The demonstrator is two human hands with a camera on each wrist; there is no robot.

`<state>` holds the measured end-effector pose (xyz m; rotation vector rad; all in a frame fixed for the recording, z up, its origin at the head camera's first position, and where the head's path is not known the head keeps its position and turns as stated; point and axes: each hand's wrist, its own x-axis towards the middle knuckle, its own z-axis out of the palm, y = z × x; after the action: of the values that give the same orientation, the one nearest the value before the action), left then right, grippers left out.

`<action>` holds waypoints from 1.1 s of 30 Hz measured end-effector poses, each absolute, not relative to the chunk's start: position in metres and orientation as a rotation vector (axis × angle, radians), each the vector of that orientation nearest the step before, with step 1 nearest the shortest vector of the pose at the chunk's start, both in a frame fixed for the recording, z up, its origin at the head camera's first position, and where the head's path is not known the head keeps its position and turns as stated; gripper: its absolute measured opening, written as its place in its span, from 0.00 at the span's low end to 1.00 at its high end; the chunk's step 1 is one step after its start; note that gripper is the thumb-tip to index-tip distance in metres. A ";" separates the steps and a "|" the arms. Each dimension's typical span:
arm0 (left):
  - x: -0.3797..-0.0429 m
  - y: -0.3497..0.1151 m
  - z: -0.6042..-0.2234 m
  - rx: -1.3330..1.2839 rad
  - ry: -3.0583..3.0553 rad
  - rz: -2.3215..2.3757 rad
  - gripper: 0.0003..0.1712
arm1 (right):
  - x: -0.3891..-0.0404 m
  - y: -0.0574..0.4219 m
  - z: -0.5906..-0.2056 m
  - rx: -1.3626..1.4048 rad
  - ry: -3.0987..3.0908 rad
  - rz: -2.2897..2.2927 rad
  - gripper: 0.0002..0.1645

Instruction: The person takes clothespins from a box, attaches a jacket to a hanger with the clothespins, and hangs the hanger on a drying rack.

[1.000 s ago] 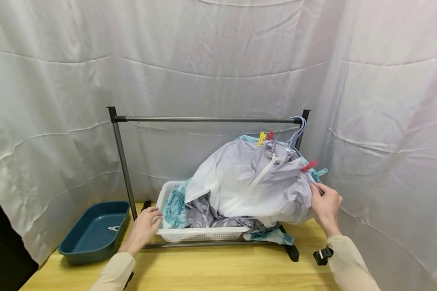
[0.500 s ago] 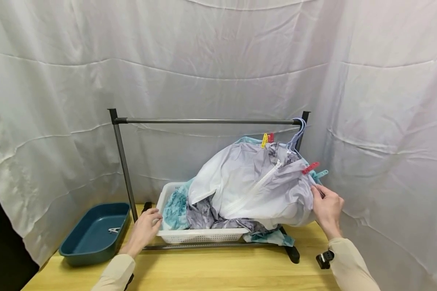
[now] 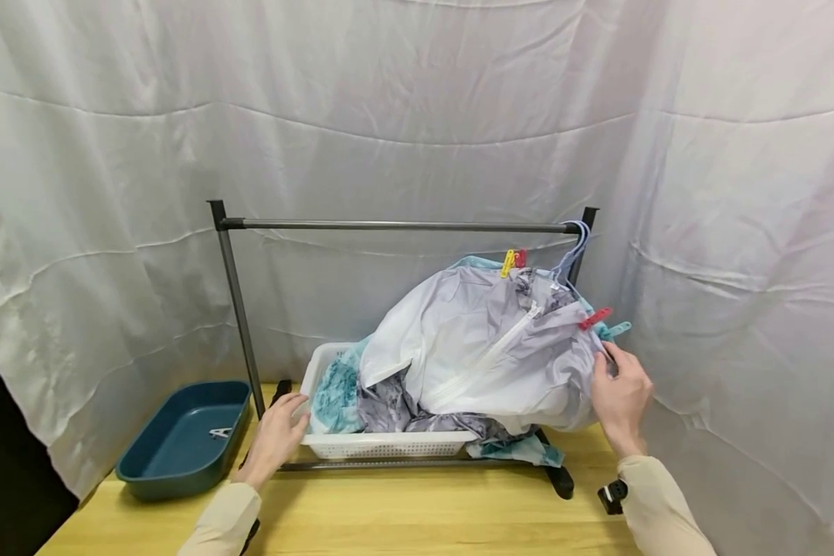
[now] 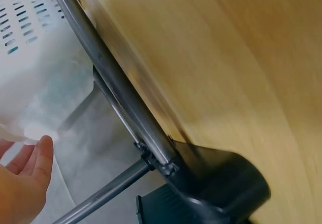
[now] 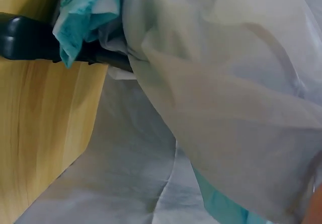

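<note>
A pale lilac-to-white zip jacket (image 3: 452, 340) hangs slanted at the rack's right end, its lower part lying over the white basket (image 3: 389, 444). It shares the spot with a blue hanger (image 3: 571, 259). A yellow clothespin (image 3: 506, 264) and a red clothespin (image 3: 595, 317) sit along its shoulders, with a teal clothespin (image 3: 618, 330) behind. My right hand (image 3: 622, 394) pinches the jacket's right edge below those pins; in the right wrist view the jacket hides most of that hand. My left hand (image 3: 274, 432) is at the basket's left rim, fingers relaxed, thumb apart from them.
A black metal rack (image 3: 389, 225) spans the table (image 3: 417, 510). Teal tie-dye cloth (image 3: 337, 398) and grey marbled cloth (image 3: 385, 405) lie in the basket; another teal piece (image 3: 517, 450) spills out right. A dark teal tray (image 3: 174, 452) at left holds a white clothespin (image 3: 219, 432).
My right hand has shifted slightly up along the jacket's edge, its fingers a little looser. My left hand stays by the basket rim. The view has moved slightly.
</note>
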<state>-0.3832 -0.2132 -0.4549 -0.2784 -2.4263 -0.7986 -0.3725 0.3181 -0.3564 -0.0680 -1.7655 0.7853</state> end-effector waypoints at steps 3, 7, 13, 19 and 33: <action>-0.382 -0.212 -0.453 -0.242 -2.432 -0.822 0.21 | -0.377 0.306 -0.361 0.048 -1.652 0.693 0.15; -0.380 -0.208 -0.449 -0.206 -2.435 -0.848 0.21 | -0.382 0.285 -0.370 0.203 -1.585 0.610 0.16; -0.377 -0.203 -0.447 -0.136 -2.463 -0.866 0.22 | -0.392 0.252 -0.392 0.363 -1.678 0.574 0.15; -0.375 -0.201 -0.446 -0.113 -2.466 -0.885 0.20 | -0.399 0.220 -0.410 0.470 -1.782 0.582 0.14; -0.374 -0.199 -0.449 -0.110 -2.436 -0.890 0.18 | -0.403 0.124 -0.409 1.041 -1.958 0.446 0.22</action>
<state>-0.3739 -0.1988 -0.4488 -0.1102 -2.4360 -0.8903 -0.4029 0.1239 -0.4093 1.0415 -1.9577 0.4459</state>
